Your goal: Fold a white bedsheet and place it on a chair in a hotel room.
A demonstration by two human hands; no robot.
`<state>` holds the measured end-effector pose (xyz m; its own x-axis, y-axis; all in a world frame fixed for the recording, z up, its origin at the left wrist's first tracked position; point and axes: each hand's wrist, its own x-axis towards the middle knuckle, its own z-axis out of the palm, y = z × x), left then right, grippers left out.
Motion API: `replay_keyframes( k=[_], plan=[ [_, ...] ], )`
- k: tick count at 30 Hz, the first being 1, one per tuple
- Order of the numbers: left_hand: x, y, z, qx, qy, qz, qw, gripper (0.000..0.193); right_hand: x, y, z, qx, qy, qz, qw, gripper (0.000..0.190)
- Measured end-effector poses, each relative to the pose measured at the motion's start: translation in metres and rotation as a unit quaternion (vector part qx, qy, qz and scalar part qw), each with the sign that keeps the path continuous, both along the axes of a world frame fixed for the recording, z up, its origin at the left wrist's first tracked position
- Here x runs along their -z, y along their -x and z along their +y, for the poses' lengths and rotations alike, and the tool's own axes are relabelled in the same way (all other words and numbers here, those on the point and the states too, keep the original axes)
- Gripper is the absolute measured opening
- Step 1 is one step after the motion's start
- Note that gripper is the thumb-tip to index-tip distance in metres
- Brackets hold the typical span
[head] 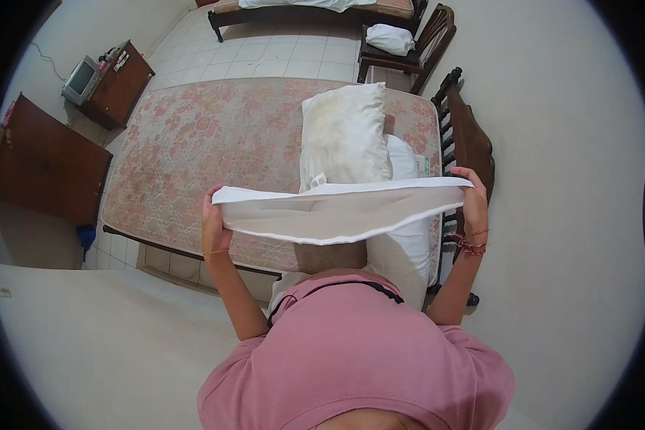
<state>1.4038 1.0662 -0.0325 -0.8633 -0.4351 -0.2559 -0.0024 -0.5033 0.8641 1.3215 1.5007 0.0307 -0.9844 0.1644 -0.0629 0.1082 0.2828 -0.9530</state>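
Note:
A white cloth case (pixel 333 215), likely a pillowcase, is stretched wide across the view in front of my chest, its mouth gaping toward me. My left hand (pixel 214 221) grips one end of its edge. The other end is held by my right hand (pixel 476 204), close to the wooden headboard (pixel 473 140). Just beyond the cloth lies a stained white pillow (pixel 344 131) on the floral mattress (pixel 209 145). A second white pillow (pixel 402 153) shows partly beneath it, near the headboard; the cloth hides some of both.
A wooden chair (pixel 389 63) with a white bundle (pixel 391 40) on its seat stands past the bed. Another bed (pixel 312 16) is at the far wall. To the left are a small television (pixel 81 79), a wooden cabinet (pixel 113 88) and a brown wooden piece of furniture (pixel 48 158).

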Motion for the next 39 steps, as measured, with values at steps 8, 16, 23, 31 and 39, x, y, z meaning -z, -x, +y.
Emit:
replay_keyframes(
  k=[8, 16, 23, 31, 39],
  plan=[
    [-0.038, -0.006, -0.016, 0.079, 0.112, 0.022, 0.99, 0.048, -0.004, -0.022, -0.005, 0.08, 0.15, 0.014, 0.985, 0.03],
    [-0.067, 0.007, -0.047, -0.007, 0.341, -0.017, 0.94, 0.031, -0.03, -0.045, -0.039, 0.139, 0.088, 0.043, 0.985, 0.033],
    [-0.096, 0.008, -0.063, -0.018, 0.119, 0.11, 0.987, 0.021, -0.042, -0.056, -0.084, 0.101, 0.273, 0.088, 0.953, 0.032],
    [-0.092, 0.015, -0.125, -0.01, 0.224, 0.09, 0.97, 0.019, -0.032, -0.052, -0.112, 0.048, 0.183, 0.157, 0.969, 0.026],
    [-0.124, 0.019, -0.135, -0.162, 0.466, 0.149, 0.857, 0.017, -0.033, -0.034, -0.15, 0.286, -0.006, 0.273, 0.919, 0.02]
  ],
)
